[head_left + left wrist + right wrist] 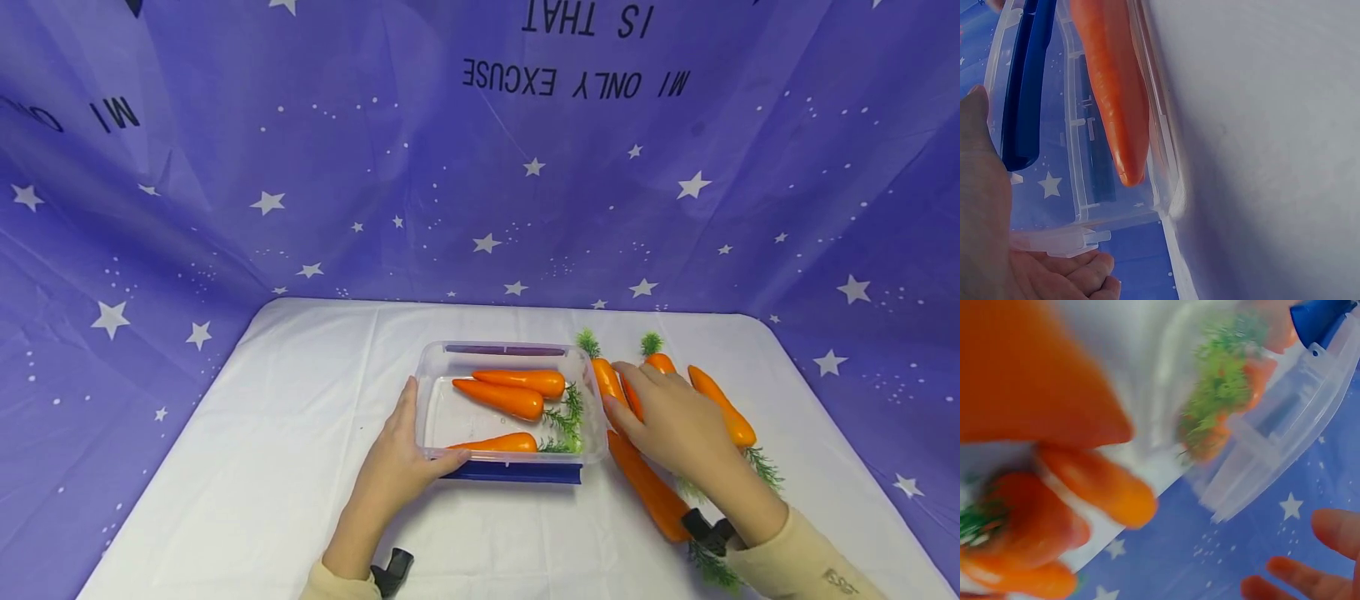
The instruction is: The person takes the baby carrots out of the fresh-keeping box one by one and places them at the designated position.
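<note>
A clear plastic storage box (pixel 501 471) with blue side latches (pixel 1022 94) holds three orange carrots (pixel 517 379) with green tops. My left hand (pixel 397 454) grips its near left corner, thumb over the front rim and fingers along the left wall. Outside the box, on its right, several more carrots (pixel 722 407) lie loose. Above them is my right hand (pixel 675 421), reaching over the pile with fingers spread. In the right wrist view, nothing sits between the fingers (pixel 1310 578). One large carrot (pixel 648 490) lies below the right wrist, partly hidden.
A white cloth covers the table (pixel 300 433). Behind and beside it hangs a purple curtain (pixel 420 183) with stars and lettering. Both wrists carry black camera mounts (pixel 393 571). Leafy carrot tops (pixel 588 342) stick out near the box's right side.
</note>
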Tool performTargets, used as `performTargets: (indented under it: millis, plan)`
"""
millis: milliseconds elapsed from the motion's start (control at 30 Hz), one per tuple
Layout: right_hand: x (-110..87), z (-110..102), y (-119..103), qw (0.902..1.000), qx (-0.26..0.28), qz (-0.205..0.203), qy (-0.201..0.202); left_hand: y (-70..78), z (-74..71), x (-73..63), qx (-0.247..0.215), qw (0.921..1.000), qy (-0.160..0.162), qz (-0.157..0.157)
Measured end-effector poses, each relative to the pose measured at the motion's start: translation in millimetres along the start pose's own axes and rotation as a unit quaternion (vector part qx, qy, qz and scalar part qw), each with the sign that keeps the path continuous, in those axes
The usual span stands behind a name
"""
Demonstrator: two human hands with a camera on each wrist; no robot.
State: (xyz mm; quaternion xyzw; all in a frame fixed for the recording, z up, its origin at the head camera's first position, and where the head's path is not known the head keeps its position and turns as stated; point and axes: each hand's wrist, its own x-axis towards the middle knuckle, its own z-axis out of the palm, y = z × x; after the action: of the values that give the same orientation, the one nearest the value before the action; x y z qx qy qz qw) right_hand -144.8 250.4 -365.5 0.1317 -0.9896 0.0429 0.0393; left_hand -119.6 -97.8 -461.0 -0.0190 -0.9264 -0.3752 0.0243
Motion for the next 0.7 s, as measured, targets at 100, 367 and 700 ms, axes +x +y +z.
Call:
performTargets:
  millis: [100,367,700]
  plan:
    - [17.4,3.6,-14.9,0.9994,0.02,-0.02,0.02,-0.2,-0.1,-0.2,-0.002,1.0,0.002,0.001]
    - [58.5,24.1,-54.6,0.9952,0.051,-0.077,-0.03,-1.2,-0.3,-0.4,-0.007,1.0,0.005,0.002]
    - [82.5,56.6,-77.2,0.9869,0.06,-0.132,-0.071,-0.9,-1.3,-1.1,-0.004,1.0,0.006,0.007]
